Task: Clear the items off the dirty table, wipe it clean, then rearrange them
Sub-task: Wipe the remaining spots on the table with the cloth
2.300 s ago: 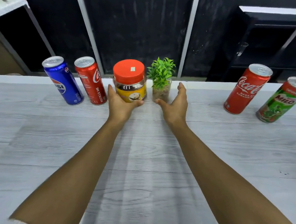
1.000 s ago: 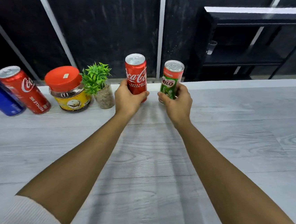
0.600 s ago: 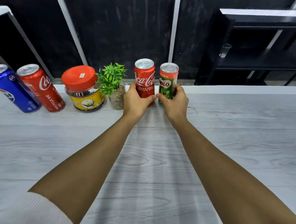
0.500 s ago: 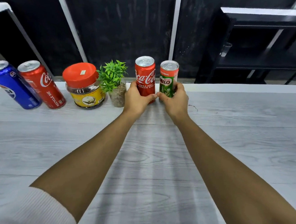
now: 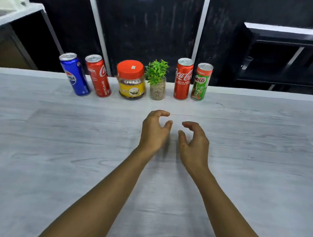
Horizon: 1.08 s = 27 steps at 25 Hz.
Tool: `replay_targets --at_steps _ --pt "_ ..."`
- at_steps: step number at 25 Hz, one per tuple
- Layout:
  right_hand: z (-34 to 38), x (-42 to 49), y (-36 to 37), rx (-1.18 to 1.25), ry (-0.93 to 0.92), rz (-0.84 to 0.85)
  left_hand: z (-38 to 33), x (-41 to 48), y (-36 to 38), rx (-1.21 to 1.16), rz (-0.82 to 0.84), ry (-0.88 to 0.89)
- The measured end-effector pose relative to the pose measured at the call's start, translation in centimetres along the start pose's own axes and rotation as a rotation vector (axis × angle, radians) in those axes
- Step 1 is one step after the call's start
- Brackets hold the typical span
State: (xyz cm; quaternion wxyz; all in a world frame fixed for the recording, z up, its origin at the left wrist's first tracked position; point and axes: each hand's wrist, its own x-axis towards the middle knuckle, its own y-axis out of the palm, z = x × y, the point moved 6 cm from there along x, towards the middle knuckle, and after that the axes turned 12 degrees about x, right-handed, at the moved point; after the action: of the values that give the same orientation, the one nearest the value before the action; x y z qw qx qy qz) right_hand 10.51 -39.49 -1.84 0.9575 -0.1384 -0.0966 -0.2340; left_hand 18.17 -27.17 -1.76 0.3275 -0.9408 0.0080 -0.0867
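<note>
A row of items stands along the far edge of the grey wood-grain table (image 5: pixel 52 156): a blue Pepsi can (image 5: pixel 75 74), a red Coca-Cola can (image 5: pixel 98 75), a jar with an orange lid (image 5: pixel 131 79), a small green potted plant (image 5: pixel 157 79), a second red Coca-Cola can (image 5: pixel 183 79) and a green Milo can (image 5: pixel 201 82). My left hand (image 5: pixel 155 130) and my right hand (image 5: pixel 194 141) hover side by side over the table, nearer to me than the row. Both have curled fingers held apart and hold nothing.
Behind the table is a dark wall with white strips. A black shelf unit (image 5: pixel 291 56) stands at the back right and a white-topped cabinet (image 5: pixel 13 12) at the back left. A few small dark specks (image 5: pixel 220 104) mark the table to the right of the Milo can.
Both hands have let go of the red Coca-Cola can and the Milo can and drawn back toward me. The two cans now stand at the right end of the row.
</note>
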Motion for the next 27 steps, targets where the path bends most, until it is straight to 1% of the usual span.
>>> replay_targets --at_steps 2,5,7,9,11,13,14,15,16,17,19,21,22,23,25,26,27 --pt "1.8 -4.4 2.6 -0.001 -0.011 0.050 1.5 -3.2 -4.0 0.010 -0.014 0.020" --pt "4.7 -11.8 7.9 0.001 0.004 0.117 5.4 -9.0 -11.9 0.025 -0.068 0.009" --pt "6.6 -16.7 11.9 -0.031 -0.005 0.192 8.9 -13.1 -17.6 0.031 -0.128 -0.025" --pt "8.2 -20.7 15.8 -0.080 -0.053 0.266 12.5 -16.9 -23.2 0.069 -0.217 -0.081" --pt "9.4 -23.9 19.7 -0.144 -0.134 0.333 15.7 -20.3 -28.5 0.235 -0.349 -0.144" --pt "9.8 -26.6 23.1 -0.235 -0.183 0.394 18.9 -23.6 -33.1 0.483 -0.455 -0.275" --pt "9.7 -27.7 24.4 -0.296 -0.193 0.420 20.5 -24.9 -34.5 0.576 -0.454 -0.369" --pt "9.5 -28.6 25.3 -0.361 -0.206 0.441 21.9 -26.0 -35.2 0.642 -0.411 -0.457" --pt "9.3 -29.1 25.7 -0.416 -0.223 0.453 23.0 -26.8 -35.3 0.692 -0.342 -0.515" --pt "9.2 -29.3 25.8 -0.445 -0.234 0.454 23.7 -27.2 -34.9 0.737 -0.271 -0.526" --pt "9.4 -29.3 25.5 -0.458 -0.243 0.443 24.4 -27.2 -34.4 0.769 -0.157 -0.428" --pt "9.6 -29.3 25.5 -0.470 -0.253 0.434 24.7 -26.7 -34.5 0.686 -0.018 -0.314" --pt "9.6 -29.4 25.6 -0.472 -0.254 0.433 25.0 -26.7 -34.5 0.626 0.064 -0.306" --pt "9.6 -29.5 25.7 -0.473 -0.255 0.430 25.1 -26.6 -34.6 0.557 0.105 -0.327" --pt "9.6 -29.6 25.8 -0.475 -0.252 0.428 25.4 -26.6 -34.4 0.421 0.037 -0.455" --pt "9.5 -29.7 25.9 -0.474 -0.254 0.429 25.6 -26.7 -33.9 0.387 -0.013 -0.531" --pt "9.5 -29.7 25.8 -0.472 -0.257 0.428 25.7 -26.7 -33.1 0.421 -0.052 -0.569"
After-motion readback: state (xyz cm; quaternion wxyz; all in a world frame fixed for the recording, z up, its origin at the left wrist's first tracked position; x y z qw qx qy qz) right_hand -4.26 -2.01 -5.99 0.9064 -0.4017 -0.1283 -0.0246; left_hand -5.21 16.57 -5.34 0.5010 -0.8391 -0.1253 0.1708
